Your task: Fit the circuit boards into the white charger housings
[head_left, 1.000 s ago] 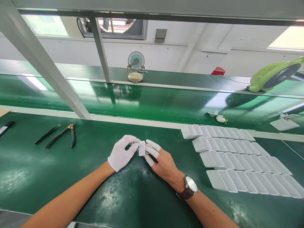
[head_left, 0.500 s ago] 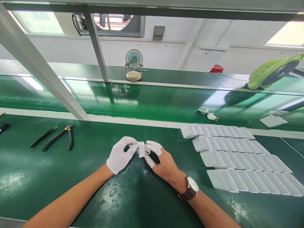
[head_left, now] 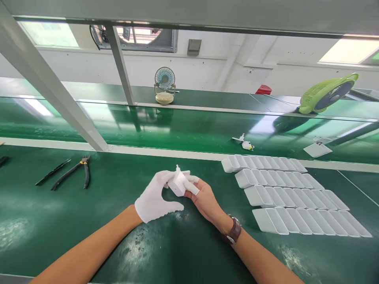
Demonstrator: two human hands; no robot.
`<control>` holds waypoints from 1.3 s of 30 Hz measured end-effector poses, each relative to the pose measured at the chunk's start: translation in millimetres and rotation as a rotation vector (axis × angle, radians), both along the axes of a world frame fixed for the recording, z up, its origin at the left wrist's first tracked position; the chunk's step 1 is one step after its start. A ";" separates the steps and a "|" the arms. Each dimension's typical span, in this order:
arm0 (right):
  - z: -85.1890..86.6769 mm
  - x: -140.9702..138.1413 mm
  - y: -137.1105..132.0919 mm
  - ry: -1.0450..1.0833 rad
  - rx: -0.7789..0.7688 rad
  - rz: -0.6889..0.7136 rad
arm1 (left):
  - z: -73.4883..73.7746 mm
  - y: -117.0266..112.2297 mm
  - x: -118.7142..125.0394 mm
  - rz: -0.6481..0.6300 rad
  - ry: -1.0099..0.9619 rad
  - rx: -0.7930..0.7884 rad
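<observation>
My right hand [head_left: 205, 199], with white covers on some fingers, pinches a small white plastic housing [head_left: 177, 184] over the middle of the bench. The housing is tilted, with a thin stub at its top and a small hole low on the near face. My left hand [head_left: 154, 199] wears a white glove. Its fingertips reach the housing's left side, while its thumb stretches away below, apart from it. Part of the housing is hidden behind the fingers.
Rows of white open trays [head_left: 275, 197] stand on the green bench at right. Pliers [head_left: 74, 170] and black tweezers [head_left: 53, 172] lie at left. Beyond the white ledge are a small white assembly [head_left: 246, 144], a flat white piece [head_left: 318, 150], a small fan [head_left: 165, 85] and a green fan [head_left: 327, 92].
The white piece has been turned over in my hands, so its closed box side now shows. My left thumb has come off it and opened downward. The view has tilted slightly.
</observation>
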State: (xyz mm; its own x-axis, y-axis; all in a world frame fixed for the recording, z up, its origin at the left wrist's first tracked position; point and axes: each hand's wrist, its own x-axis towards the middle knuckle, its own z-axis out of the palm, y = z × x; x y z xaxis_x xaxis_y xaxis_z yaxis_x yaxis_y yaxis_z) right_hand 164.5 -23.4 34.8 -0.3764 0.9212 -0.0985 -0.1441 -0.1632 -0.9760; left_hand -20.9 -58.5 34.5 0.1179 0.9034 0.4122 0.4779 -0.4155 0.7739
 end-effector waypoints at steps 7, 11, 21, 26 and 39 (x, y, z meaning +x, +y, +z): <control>7.3 -1.5 -1.2 0.036 -0.148 0.119 | -3.7 -3.9 6.5 -0.004 0.043 0.193; 4.3 -1.7 -2.2 0.010 -0.104 0.141 | -6.8 -5.2 5.4 -0.016 0.036 0.189; 6.1 -2.8 -1.4 -0.020 -0.098 0.127 | 0.3 -0.1 2.1 -0.010 -0.053 0.097; 4.7 -1.8 -1.2 -0.003 -0.114 0.142 | 2.2 2.2 -3.6 -0.014 -0.233 -0.122; -1.7 0.2 -2.6 -0.152 0.372 -0.039 | 5.4 5.2 -6.7 0.090 -0.102 -0.320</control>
